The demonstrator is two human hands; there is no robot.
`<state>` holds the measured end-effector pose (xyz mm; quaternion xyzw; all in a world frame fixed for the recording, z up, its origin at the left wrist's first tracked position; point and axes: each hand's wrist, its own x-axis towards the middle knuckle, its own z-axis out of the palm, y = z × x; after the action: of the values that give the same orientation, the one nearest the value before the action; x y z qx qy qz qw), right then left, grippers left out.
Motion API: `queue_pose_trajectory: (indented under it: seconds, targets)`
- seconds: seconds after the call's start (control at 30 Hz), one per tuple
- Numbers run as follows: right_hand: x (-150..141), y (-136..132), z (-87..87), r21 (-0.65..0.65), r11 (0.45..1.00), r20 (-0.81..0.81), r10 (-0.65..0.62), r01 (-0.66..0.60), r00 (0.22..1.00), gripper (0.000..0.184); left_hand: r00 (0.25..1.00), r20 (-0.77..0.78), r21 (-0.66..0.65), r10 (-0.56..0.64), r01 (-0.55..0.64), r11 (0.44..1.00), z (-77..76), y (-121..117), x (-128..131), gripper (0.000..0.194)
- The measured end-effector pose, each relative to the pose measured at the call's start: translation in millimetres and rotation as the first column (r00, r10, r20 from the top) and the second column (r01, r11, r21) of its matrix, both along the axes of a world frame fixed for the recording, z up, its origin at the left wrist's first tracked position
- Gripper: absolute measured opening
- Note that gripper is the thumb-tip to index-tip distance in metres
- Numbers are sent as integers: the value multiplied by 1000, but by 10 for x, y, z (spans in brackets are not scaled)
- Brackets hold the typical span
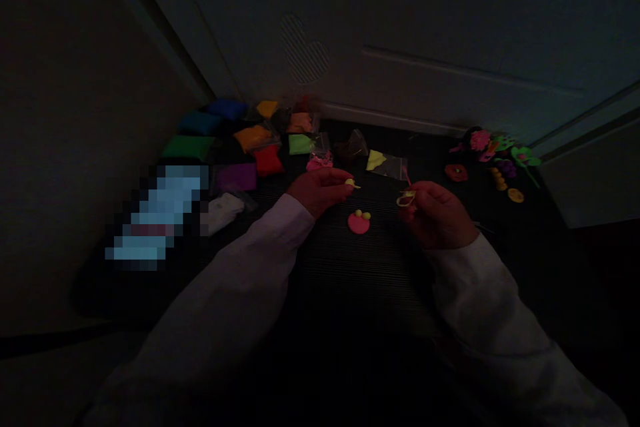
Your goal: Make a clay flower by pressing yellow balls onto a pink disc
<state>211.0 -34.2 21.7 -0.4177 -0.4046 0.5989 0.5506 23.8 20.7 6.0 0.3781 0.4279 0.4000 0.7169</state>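
The scene is very dim. My left hand [320,190] pinches a small yellow bit of clay [351,183] between its fingertips. My right hand [436,213] is closed round a pink-handled tool with a yellowish loop end [406,198]. Between and just below both hands a pink clay disc [359,222] with two small yellow balls on top lies on the dark ribbed mat [360,273]. Both arms wear pale long sleeves.
Several bags of coloured clay [253,137] lie at the back left, with a white lump [223,210] and a yellow-green bag [385,163] nearby. Finished clay pieces, flowers and leaves [493,153], sit at the right. A pale door or wall [425,47] rises behind.
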Motion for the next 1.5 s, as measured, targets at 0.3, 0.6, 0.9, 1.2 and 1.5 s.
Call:
queue_pose_trajectory:
  seconds: [0.3, 0.6, 0.9, 1.2, 1.5]
  targets:
    - [-23, 59, -15, -246, 969, -361, -92, 0, 928, 24, 1000, 5, -37, 25, -25, 999, 26, 6, -14, 29]
    - [-35, 43, -24, -326, 940, -430, -54, -99, 901, 4, 998, 40, -35, 39, -38, 999, -3, 14, -9, 29]
    - [-32, 56, -38, -350, 937, -293, -104, -6, 951, 17, 997, 78, -61, 20, -15, 998, -17, 29, -20, 16]
    - [-10, 64, -40, -278, 959, -267, -18, -59, 964, 25, 991, 135, -131, -20, 38, 991, -4, 50, -39, 14]
    - [-108, 24, -88, -171, 984, -76, 32, -44, 997, 35, 985, 161, -87, -69, 84, 993, -18, -10, 0, 10]
